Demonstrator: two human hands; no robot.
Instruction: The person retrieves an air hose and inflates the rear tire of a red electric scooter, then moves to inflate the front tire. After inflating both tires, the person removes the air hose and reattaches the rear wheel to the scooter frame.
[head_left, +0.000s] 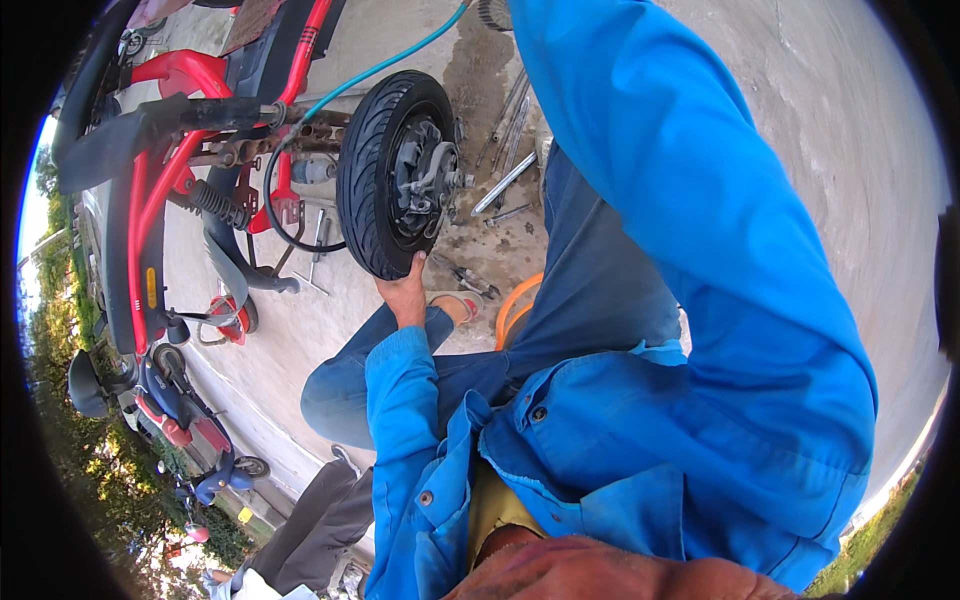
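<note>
A black scooter wheel (358, 176) with a rubber tyre and a metal drum hub (431, 180) stands before me, beside the red scooter frame (174, 176). My left hand (407, 295) grips the tyre at its near edge, with the thumb against the sidewall. My right hand is out of view; only the blue sleeve of that arm reaches past the top edge. A teal air hose (390, 61) runs from the top, and a black stretch of hose (271, 202) curves behind the wheel. Several metal bars (504, 184) lie on the concrete right of the wheel.
An orange ring-shaped object (516, 304) sits by my leg. A T-handle wrench (313, 281) lies on the ground. A coil spring shock absorber (217, 204) is on the frame. A person in dark trousers (319, 517) is at the lower left, with parked scooters (195, 427) beyond.
</note>
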